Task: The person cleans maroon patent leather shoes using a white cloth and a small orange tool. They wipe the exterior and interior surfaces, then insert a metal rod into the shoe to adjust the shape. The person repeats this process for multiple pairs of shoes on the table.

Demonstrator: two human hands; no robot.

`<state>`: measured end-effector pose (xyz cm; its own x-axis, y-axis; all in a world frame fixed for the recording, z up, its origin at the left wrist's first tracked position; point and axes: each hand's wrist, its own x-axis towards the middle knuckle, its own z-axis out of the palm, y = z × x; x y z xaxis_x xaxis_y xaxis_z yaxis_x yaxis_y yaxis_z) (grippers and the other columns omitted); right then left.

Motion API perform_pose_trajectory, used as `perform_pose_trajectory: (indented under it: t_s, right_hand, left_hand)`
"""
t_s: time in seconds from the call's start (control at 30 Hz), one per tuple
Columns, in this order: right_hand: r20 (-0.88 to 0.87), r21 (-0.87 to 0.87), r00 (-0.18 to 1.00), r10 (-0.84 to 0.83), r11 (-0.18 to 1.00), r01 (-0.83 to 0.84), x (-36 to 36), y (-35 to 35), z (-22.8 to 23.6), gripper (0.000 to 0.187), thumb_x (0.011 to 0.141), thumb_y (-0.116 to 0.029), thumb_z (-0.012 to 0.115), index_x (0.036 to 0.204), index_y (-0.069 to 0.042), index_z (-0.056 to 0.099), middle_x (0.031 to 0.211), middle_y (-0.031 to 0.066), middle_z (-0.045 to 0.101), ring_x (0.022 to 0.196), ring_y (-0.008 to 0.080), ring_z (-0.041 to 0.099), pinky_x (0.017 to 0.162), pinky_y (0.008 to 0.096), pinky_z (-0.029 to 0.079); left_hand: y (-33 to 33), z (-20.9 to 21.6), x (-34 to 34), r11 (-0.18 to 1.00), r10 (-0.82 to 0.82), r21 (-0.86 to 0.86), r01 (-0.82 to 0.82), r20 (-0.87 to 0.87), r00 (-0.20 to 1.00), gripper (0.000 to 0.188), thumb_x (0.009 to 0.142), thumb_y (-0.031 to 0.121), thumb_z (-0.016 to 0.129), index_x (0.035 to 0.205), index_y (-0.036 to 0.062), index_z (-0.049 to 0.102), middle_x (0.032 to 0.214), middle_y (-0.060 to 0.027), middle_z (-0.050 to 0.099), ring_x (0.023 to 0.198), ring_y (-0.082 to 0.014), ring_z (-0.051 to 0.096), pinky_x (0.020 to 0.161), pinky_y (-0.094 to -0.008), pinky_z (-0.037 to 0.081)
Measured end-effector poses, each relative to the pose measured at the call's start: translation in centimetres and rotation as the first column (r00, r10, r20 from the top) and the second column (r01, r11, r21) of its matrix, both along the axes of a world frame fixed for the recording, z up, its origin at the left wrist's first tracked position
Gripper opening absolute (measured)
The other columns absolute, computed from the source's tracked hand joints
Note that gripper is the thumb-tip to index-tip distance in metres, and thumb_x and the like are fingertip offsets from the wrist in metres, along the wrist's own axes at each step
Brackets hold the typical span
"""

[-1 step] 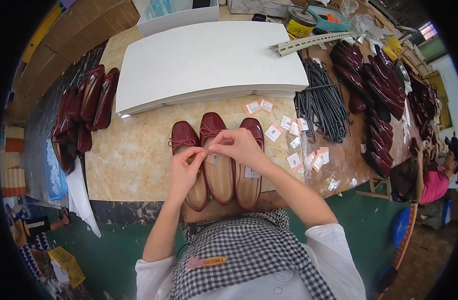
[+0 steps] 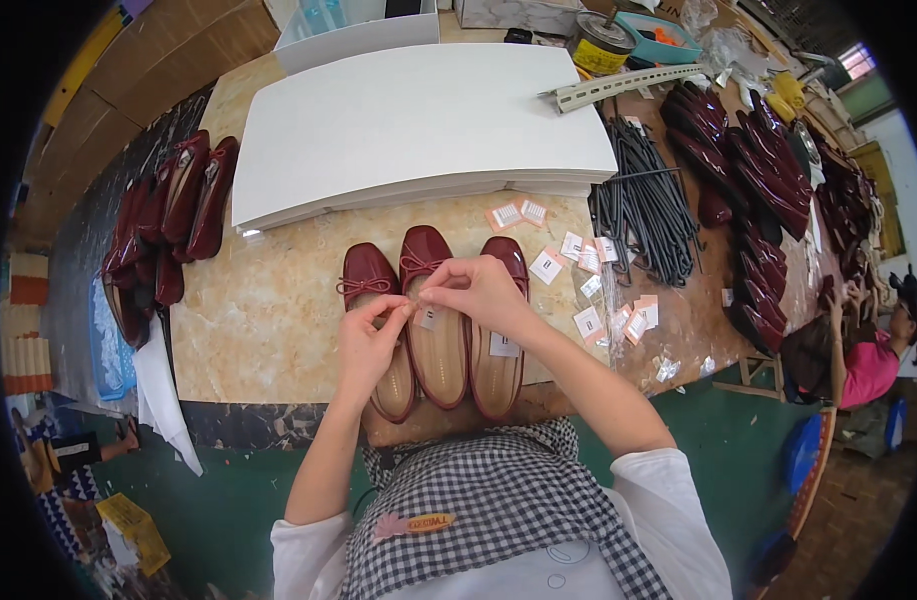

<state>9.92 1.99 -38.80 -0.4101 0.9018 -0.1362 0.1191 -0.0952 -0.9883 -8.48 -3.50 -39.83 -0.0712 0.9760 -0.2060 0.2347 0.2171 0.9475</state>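
Note:
Three dark red patent flats with bows lie side by side in front of me, toes pointing away: a left shoe (image 2: pixel 370 263), a middle shoe (image 2: pixel 425 243) and a right shoe (image 2: pixel 503 256). Over the middle one, my left hand (image 2: pixel 371 342) and my right hand (image 2: pixel 482 298) meet fingertip to fingertip, each closed in a pinch. What they pinch is too small to make out. A small white tag (image 2: pixel 427 318) shows just below the fingertips, over the middle shoe's insole. Another pale tag (image 2: pixel 503 344) rests inside the right shoe, partly beneath my right forearm.
Beyond the shoes lies a stack of white sheets (image 2: pixel 419 120). Loose tags (image 2: pixel 547 265) are scattered at the right, near a pile of dark rods (image 2: pixel 647 200). More red shoes are heaped at left (image 2: pixel 174 205) and right (image 2: pixel 749 160). A person in pink (image 2: pixel 872 368) sits far right.

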Motion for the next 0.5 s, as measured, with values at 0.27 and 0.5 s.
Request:
perform_pose_trajectory:
  t_s: [0.27, 0.5]
  right_hand:
    - [0.148, 0.041, 0.984, 0.101, 0.993, -0.109, -0.2, 0.0, 0.8, 0.012, 0.082, -0.012, 0.072, 0.087, -0.001, 0.073, 0.076, 0.0056, 0.071, 0.071, 0.0088, 0.065, 0.066, 0.0246, 0.051]
    - [0.150, 0.079, 0.985, 0.081, 0.992, -0.094, -0.2, -0.1, 0.2, 0.013, 0.081, -0.012, 0.072, 0.088, -0.001, 0.073, 0.077, 0.0063, 0.071, 0.072, 0.0103, 0.064, 0.067, 0.0254, 0.051]
  left_hand:
    - [-0.2, -0.9, -0.3, 0.999, -0.010, 0.053, 0.012, -0.036, 0.999, 0.015, 0.088, 0.015, 0.068, 0.094, 0.0020, 0.072, 0.067, 0.0038, 0.060, 0.056, -0.0012, 0.044, 0.048, -0.0210, 0.032]
    - [0.3, -0.4, 0.0, 0.990, 0.006, 0.140, 0.008, -0.102, 0.995, 0.017, 0.089, 0.012, 0.065, 0.102, 0.0028, 0.072, 0.072, 0.0025, 0.062, 0.054, -0.0015, 0.044, 0.049, -0.0201, 0.035]
